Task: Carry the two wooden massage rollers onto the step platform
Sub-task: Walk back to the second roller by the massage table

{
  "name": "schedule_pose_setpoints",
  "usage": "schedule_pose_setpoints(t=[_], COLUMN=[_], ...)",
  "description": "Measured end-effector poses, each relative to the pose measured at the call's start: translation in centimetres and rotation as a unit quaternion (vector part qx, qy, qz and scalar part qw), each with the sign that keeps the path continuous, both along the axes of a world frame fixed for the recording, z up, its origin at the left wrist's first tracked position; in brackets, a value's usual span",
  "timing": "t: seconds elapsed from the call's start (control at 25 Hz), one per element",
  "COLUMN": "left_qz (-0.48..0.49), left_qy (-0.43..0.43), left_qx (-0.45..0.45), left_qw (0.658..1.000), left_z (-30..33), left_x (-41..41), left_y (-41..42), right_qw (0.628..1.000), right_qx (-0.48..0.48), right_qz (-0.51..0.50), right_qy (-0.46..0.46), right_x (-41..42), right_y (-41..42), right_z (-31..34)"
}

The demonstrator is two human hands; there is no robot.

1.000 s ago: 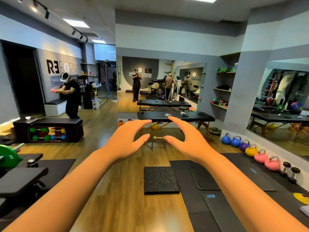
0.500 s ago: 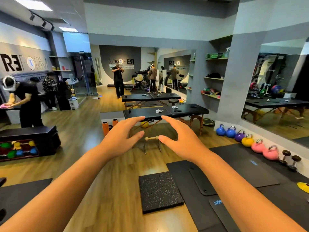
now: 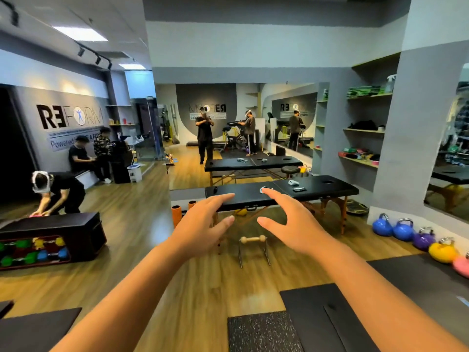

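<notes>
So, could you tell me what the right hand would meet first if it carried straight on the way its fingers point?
The right hand is open and empty, fingers aimed forward toward the black massage table. Its padded edge is probably the first contact. The wooden roller on its metal stand sits lower, likely under that line, though depth is unclear.

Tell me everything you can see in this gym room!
wooden bar: one, tan, on a metal stand on the floor, between the hands
massage table: one, black, behind the bar
kettlebells: several, blue, purple, yellow, pink, along the right wall
foam rollers: two, orange, upright left of the table
storage box: one, black, left, coloured dumbbells inside
floor mats: black, bottom right
speckled mat: one, black, bottom centre
shelves: right wall, assorted items
people: several, at left and back
left hand: open, empty
right hand: open, empty
</notes>
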State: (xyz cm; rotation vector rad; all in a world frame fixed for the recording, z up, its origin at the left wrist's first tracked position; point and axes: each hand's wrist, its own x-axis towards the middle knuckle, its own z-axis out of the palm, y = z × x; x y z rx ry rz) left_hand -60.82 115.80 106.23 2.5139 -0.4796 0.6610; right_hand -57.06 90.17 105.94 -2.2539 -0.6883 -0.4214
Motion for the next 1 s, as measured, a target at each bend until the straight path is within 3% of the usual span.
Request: schedule_pose_setpoints(t=[0.2, 0.48, 0.72, 1.0], left_qz=[0.038, 0.026, -0.035, -0.133], left_qy=[-0.017, -0.003, 0.026, 0.052], left_qx=[-0.018, -0.015, 0.001, 0.025], left_qw=[0.999, 1.000, 0.999, 0.989], left_z=[0.0, -4.4, -4.7, -7.6], left_x=[12.5, 30.1, 49.0, 68.7], left_y=[2.7, 7.6, 10.5, 6.2], right_qw=[0.999, 0.999, 0.999, 0.997], right_qx=[0.004, -0.008, -0.020, -0.017], right_qz=[0.030, 0.044, -0.017, -0.068], right_qy=[-0.026, -0.005, 0.019, 0.045], right_x=[14.5, 32.5, 49.1, 64.9], right_y=[1.6, 6.0, 9.1, 6.8], right_z=[0.8, -3.3, -4.2, -8.0])
